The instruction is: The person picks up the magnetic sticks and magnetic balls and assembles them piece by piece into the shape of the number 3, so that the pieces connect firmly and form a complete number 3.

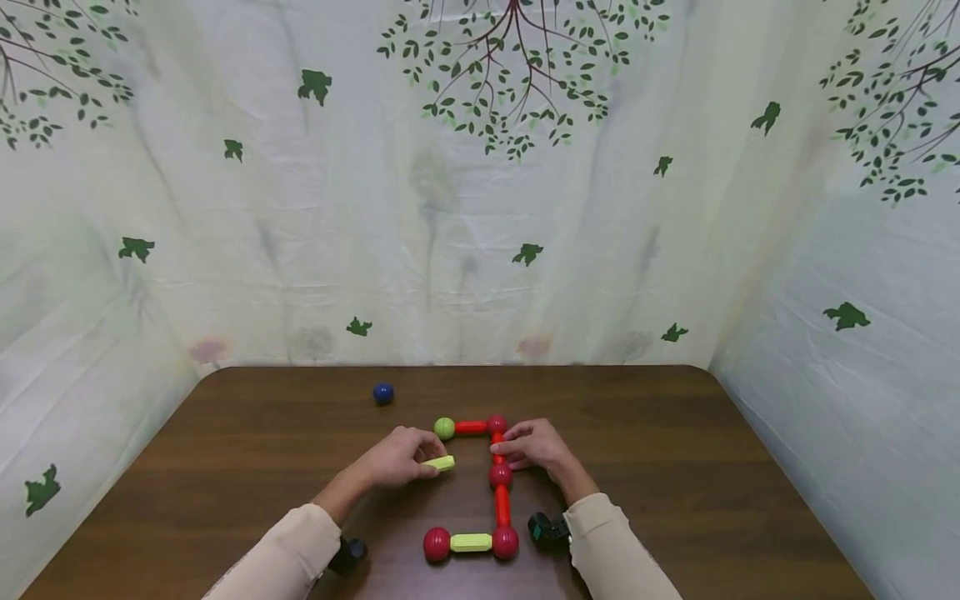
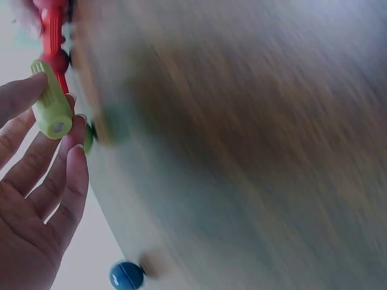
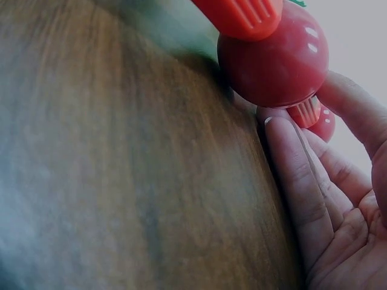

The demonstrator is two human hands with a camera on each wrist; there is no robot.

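My left hand (image 1: 403, 457) pinches a short yellow-green rod (image 2: 53, 109) between thumb and fingers, its round end hole facing the left wrist camera. On the table lies a linked shape of balls and ribbed rods. Its top arm is a light-green ball (image 1: 444, 428), a red rod (image 1: 471, 427) and a red ball (image 1: 497, 424). My right hand (image 1: 542, 447) holds the upright red rod (image 1: 498, 459) below that ball, fingers close to the middle red ball (image 3: 275, 63). Lower down, another red rod (image 1: 502, 506) leads to a corner ball (image 1: 505, 542).
From the corner, a fitted yellow-green rod (image 1: 471, 543) runs left to an end red ball (image 1: 437, 544). A loose blue ball (image 1: 383, 393) sits near the far edge of the brown table (image 1: 675, 467). White leaf-printed cloth (image 1: 450, 208) hangs behind and beside the table.
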